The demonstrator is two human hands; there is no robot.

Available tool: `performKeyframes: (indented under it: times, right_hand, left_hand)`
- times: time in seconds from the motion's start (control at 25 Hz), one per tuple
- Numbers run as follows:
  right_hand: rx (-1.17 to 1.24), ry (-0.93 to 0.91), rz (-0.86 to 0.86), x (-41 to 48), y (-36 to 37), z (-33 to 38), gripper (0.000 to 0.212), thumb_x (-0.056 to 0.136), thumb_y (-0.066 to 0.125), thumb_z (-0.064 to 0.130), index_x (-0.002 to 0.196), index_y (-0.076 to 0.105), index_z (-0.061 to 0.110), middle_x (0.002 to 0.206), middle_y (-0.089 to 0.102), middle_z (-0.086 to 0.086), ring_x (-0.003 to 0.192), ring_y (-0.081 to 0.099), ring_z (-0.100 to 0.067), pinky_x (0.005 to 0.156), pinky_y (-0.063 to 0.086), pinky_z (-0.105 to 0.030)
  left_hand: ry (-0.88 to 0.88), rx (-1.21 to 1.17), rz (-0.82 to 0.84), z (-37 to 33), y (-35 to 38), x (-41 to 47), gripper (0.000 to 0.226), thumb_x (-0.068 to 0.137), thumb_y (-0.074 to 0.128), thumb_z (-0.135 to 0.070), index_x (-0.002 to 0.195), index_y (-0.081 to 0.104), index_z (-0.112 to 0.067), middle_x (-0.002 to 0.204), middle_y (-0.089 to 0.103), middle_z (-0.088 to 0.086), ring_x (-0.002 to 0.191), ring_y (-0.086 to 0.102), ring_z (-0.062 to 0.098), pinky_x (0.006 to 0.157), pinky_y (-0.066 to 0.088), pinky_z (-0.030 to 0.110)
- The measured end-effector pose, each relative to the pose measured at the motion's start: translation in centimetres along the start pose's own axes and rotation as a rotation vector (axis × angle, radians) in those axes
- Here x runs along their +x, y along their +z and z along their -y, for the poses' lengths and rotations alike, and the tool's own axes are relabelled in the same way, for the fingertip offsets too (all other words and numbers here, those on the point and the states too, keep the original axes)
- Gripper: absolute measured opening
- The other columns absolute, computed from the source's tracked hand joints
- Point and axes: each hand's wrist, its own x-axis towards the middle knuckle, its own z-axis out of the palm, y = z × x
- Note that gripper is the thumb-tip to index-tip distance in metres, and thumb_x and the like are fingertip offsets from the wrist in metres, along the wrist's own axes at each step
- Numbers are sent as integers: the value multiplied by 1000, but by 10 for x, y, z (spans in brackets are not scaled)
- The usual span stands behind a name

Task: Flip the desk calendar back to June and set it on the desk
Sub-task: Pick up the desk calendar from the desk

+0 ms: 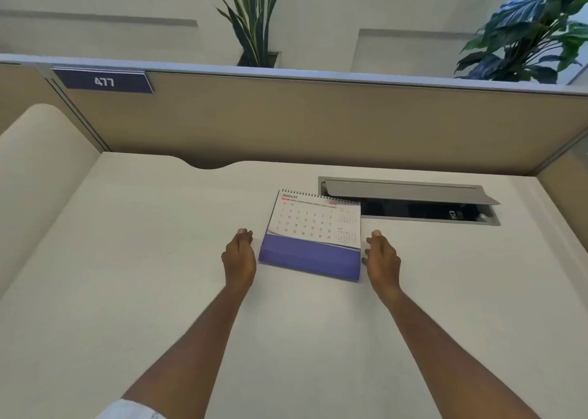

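While the calendar [313, 234] stood at frame centre showing August, left hand [239, 257] and right hand [381, 259] flanked it, spread wide, empty.

Office cubicle: numbered partition [286, 123], desk [159, 259].

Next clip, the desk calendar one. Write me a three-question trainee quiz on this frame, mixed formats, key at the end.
1. Which month heads the page showing on the desk calendar?
2. True or false: the left hand already has a grip on the calendar.
3. What lies just behind and to the right of the calendar? A) a keyboard B) an open cable hatch in the desk C) a mug

Key
1. August.
2. False. The left hand and the right hand are open, one on each side, neither closed on it; the right fingertips are very near its edge.
3. B.
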Motion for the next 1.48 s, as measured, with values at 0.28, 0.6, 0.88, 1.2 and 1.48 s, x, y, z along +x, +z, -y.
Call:
performKeyframes:
  times: [0.28,0.6,0.88,1.2,1.48]
  right_hand:
    - [-234,-37,-69,24,14,-15,24,101,56,19,102,77,8,112,77,-14,88,61,-22,78,45,-30]
    - [-44,259,-184,41,25,-15,13,89,72,8,87,80,17,98,72,0,91,63,-22,87,56,-35]
    - [165,445,-120,35,16,-15,22,87,75,2,107,76,10,113,74,-10,104,70,-31,93,61,-47]
    - [407,537,34,-3,7,-10,33,91,69,-3,123,69,6,117,74,-13,101,73,-31,73,64,-40]
    - [543,481,143,-52,-20,1,35,95,64,-3,130,65,3,127,72,-15,114,70,-32,90,61,-46]
  left_hand:
    - [-20,272,8,-3,15,23,33,101,56,-23,129,68,-9,115,69,8,114,61,32,91,45,34]
    - [-118,247,-23,1,24,35,52,90,75,-26,136,63,-4,133,74,5,129,59,27,93,41,28]
    - [-168,161,-59,8,15,18,67,80,85,-44,132,66,-7,121,76,4,126,60,27,106,49,40]
    - [-213,8,-103,17,-17,-12,50,76,88,-46,114,76,-14,111,73,-1,108,65,26,91,53,37]
    - [-259,-330,16,12,-56,-63,27,84,86,-24,107,79,-9,116,81,12,111,74,32,97,60,45]
